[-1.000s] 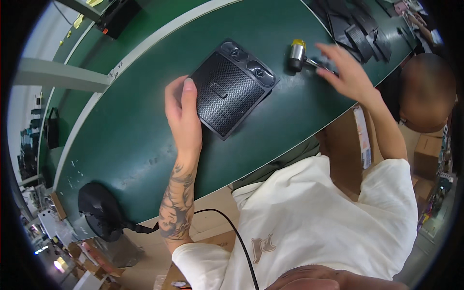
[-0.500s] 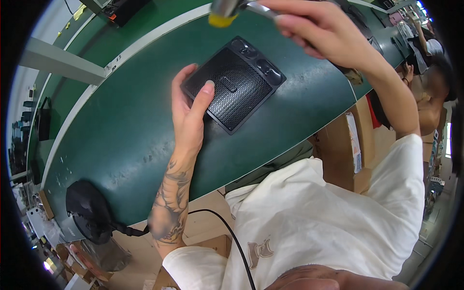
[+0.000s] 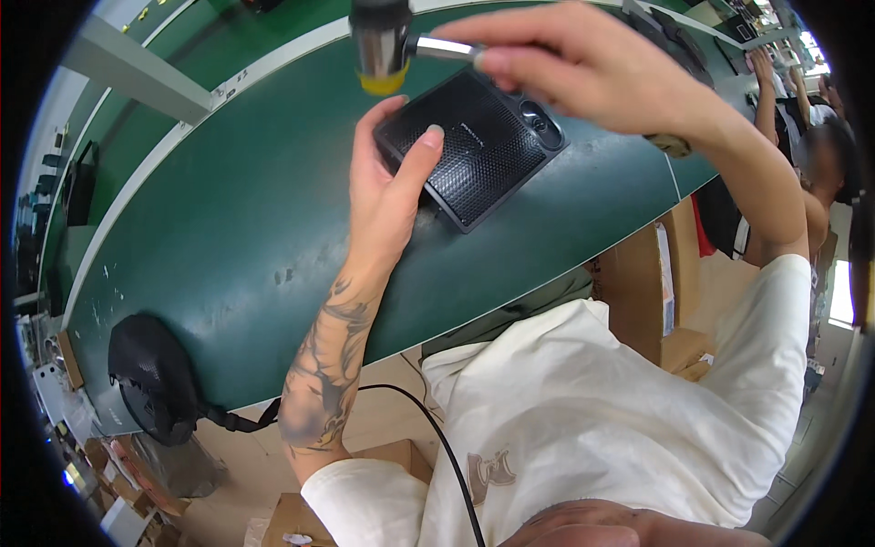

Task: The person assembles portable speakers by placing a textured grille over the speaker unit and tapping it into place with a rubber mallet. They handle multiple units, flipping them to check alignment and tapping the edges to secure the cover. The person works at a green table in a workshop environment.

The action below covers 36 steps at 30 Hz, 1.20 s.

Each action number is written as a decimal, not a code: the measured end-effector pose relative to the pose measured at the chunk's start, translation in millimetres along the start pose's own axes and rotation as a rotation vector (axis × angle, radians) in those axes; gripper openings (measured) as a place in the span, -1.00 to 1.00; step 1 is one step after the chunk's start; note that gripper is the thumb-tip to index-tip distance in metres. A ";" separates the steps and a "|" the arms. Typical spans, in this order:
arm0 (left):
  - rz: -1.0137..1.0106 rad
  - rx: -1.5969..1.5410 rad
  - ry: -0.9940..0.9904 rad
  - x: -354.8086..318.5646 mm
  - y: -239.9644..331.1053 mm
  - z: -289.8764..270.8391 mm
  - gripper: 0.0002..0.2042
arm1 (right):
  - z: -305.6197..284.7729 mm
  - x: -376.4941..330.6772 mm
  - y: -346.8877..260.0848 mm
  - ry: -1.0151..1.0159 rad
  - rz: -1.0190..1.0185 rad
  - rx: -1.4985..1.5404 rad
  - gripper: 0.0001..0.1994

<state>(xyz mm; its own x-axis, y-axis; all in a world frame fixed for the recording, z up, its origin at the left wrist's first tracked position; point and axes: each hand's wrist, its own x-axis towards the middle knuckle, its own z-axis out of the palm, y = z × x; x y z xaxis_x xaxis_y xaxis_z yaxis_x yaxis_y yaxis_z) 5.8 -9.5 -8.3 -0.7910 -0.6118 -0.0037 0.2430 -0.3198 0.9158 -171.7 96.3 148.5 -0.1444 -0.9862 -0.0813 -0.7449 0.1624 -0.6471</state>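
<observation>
A black box-shaped speaker [image 3: 488, 169] with a mesh grille sits over the green tabletop, tilted slantwise to me. My left hand [image 3: 387, 196] is closed on its left edge, thumb on the grille and fingers around the far left side. A double-faced mallet [image 3: 382, 50] with a metal head, a yellow lower face and a black upper end is gripped by its metal handle in my right hand [image 3: 592, 77]. The mallet head hangs beyond the speaker's far left corner, just past my left fingertips. My right hand partly covers the speaker's far right end, where a glossy oval part shows.
The green workbench [image 3: 228, 264] has a pale rail [image 3: 283, 68] along its far side and a grey post [image 3: 137, 68] at far left. A black bag [image 3: 150, 374] lies on the near left end. Cardboard boxes [image 3: 633, 283] stand below at right, near a seated person [image 3: 825, 164].
My right hand has brought the mallet leftward and slightly down in the picture. The speaker and my left hand have shifted a little to the right and farther away.
</observation>
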 end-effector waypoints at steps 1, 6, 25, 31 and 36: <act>0.009 -0.002 -0.017 0.6 0.7 0.8 -0.43 | 11.3 4.1 16.9 -0.010 -0.148 -0.098 -0.65; 0.051 0.064 0.035 0.2 -5.7 -7.3 -0.45 | 22.5 12.4 1.4 -0.015 -0.247 -0.176 -0.64; 0.034 0.007 0.055 3.4 -10.8 -8.8 -0.58 | -1.0 -56.1 6.2 0.003 -0.192 -0.125 -0.60; 0.052 0.012 0.055 3.9 -8.1 -12.6 -0.61 | 25.4 -52.3 17.9 -0.081 -0.349 -0.194 -0.49; 0.059 -0.013 0.108 0.4 -10.5 -12.4 -0.61 | 5.7 -50.1 -1.0 -0.020 -0.336 -0.161 -0.53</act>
<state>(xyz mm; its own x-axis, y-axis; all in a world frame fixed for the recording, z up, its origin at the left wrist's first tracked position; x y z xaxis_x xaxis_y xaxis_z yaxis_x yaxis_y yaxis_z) 9.8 -15.4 -22.9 -0.7104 -0.7038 0.0060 0.2949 -0.2899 0.9105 -160.0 145.3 148.9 0.1372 -0.9856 0.0993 -0.8415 -0.1689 -0.5132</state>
